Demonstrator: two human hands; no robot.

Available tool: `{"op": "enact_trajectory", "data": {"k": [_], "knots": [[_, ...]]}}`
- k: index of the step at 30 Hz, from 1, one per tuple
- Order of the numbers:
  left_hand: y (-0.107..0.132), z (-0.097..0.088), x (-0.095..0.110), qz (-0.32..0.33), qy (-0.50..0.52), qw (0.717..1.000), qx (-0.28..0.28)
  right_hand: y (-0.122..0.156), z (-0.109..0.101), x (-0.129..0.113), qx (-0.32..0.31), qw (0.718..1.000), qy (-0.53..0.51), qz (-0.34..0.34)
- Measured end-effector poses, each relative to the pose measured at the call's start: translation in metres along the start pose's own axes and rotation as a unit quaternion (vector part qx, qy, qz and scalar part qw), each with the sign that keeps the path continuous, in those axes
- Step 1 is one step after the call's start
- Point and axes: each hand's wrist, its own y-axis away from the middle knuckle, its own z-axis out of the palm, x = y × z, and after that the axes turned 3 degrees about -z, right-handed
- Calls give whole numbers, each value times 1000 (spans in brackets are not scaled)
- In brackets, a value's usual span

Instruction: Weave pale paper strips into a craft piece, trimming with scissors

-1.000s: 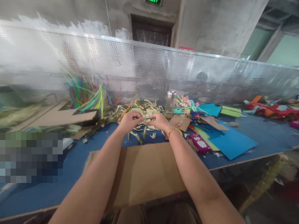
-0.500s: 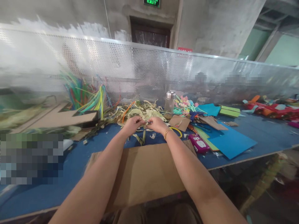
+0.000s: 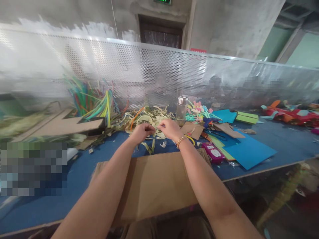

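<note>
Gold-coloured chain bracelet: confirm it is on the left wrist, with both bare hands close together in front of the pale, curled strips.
Wrong side: the head view shows the gold-coloured chain bracelet on the right wrist, not the left. The left hand and right hand are close together in front of the pale, curled strips, as stated.

Pale curling strips [image 3: 149, 117] lie in a tangled heap
</note>
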Motion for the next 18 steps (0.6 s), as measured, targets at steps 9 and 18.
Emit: {"op": "enact_trajectory", "data": {"k": [9,18], "knots": [[4,1,6,18,-37,999,-9,-5,13,7,-75,971,-223,-41],[4,0,3,8,1,1000,-26,0,14,7,-56,978,-201,25]]}}
